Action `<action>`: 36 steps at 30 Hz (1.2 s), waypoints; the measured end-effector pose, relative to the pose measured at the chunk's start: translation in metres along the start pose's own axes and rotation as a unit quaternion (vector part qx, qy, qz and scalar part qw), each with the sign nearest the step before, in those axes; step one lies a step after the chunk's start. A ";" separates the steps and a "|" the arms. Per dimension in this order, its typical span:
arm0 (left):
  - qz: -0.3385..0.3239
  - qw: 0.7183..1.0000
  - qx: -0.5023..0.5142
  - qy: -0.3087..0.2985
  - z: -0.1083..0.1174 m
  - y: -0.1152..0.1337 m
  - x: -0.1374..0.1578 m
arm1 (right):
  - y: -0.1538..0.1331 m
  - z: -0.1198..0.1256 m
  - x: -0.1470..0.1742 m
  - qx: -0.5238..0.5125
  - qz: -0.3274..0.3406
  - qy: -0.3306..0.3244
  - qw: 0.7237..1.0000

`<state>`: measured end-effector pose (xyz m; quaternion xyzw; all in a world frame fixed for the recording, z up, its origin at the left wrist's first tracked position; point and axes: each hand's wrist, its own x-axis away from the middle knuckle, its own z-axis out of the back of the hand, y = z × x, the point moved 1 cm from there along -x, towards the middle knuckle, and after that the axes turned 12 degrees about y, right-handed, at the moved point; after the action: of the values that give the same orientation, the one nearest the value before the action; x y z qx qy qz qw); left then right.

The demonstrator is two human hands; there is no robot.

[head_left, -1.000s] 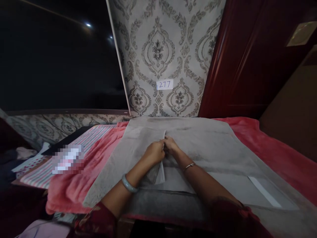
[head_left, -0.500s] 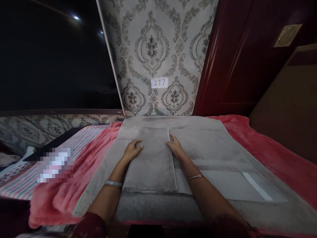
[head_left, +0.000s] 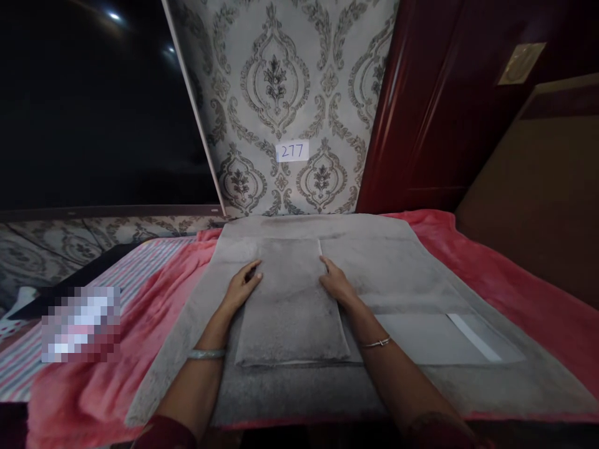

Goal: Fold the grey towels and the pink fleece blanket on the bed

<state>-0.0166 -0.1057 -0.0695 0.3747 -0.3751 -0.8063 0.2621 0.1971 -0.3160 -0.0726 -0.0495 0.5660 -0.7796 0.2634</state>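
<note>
A folded grey plush cloth lies flat as a rectangle in front of me. My left hand rests at its left edge, fingers curved and apart from the thumb. At the right edge is my right hand, index finger and thumb spread against the border. Neither hand is closed round the cloth. Beneath lies a larger grey plush sheet. A smooth grey panel with a white strip extends to the right, partly covered by the folded cloth and my right forearm.
Pink blanket spreads under the grey sheet on both sides. A striped cloth and a blurred-out object lie at left. Behind stand a large dark screen, patterned wall with a "277" label, and a dark red door.
Both hands stay at the sides of the folded cloth; the left has shifted slightly outward, off its top surface to the edge. The view has turned a little to the right.
</note>
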 end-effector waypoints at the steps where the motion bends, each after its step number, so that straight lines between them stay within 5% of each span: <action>1: -0.003 1.000 0.000 0.004 -0.002 -0.003 -0.001 | 0.002 0.000 0.001 0.004 -0.003 -0.006 1.000; 8: -0.054 0.995 -0.088 -0.006 -0.007 -0.014 -0.006 | 0.003 0.004 -0.001 -0.010 0.042 -0.006 0.999; 19: -0.108 0.967 -0.225 -0.047 -0.016 -0.001 0.004 | 0.007 0.012 -0.003 0.015 -0.031 0.030 0.999; 27: -0.097 0.966 -0.231 -0.061 -0.021 0.001 0.004 | 0.007 0.044 0.051 -0.218 -0.132 -0.075 0.964; 36: -0.113 0.964 -0.233 -0.057 -0.021 0.008 0.008 | 0.017 0.068 0.074 -0.055 -0.014 -0.100 0.993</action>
<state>-0.0036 -0.1246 -0.0753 0.2970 -0.1465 -0.9158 0.2272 0.1649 -0.4128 -0.0799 -0.1494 0.5777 -0.7423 0.3047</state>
